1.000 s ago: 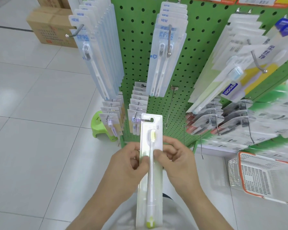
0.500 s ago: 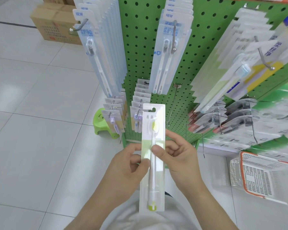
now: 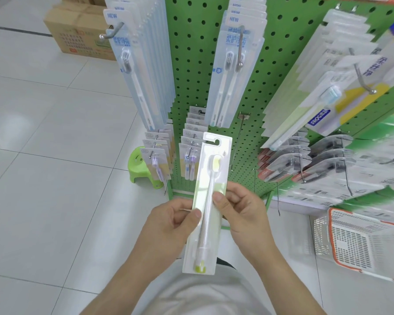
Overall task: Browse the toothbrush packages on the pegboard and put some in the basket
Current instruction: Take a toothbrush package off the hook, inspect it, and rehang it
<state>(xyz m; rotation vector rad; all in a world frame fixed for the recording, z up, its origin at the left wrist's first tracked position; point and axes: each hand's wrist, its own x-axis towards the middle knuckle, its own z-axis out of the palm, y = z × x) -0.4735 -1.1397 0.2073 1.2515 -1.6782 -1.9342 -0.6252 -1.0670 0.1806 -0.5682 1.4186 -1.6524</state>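
Observation:
A long white toothbrush package (image 3: 210, 178) with a yellow-green brush stands nearly upright in front of me. My left hand (image 3: 168, 223) pinches its left edge and my right hand (image 3: 241, 210) pinches its right edge, thumbs on the front. Behind it the green pegboard (image 3: 191, 64) carries rows of hanging toothbrush packages (image 3: 234, 64). The white basket with an orange rim (image 3: 359, 242) sits on the floor at the lower right; nothing shows inside it.
More blister packs (image 3: 328, 64) hang on hooks at the right, and small packs (image 3: 157, 155) hang low on the board. A bare hook (image 3: 239, 137) juts out at centre. A green stool (image 3: 143, 169) and cardboard boxes (image 3: 77, 30) stand on the tiled floor.
The package has risen in my hands and tilted slightly to the right; both hands keep their grip on it. The view has shifted a little upward.

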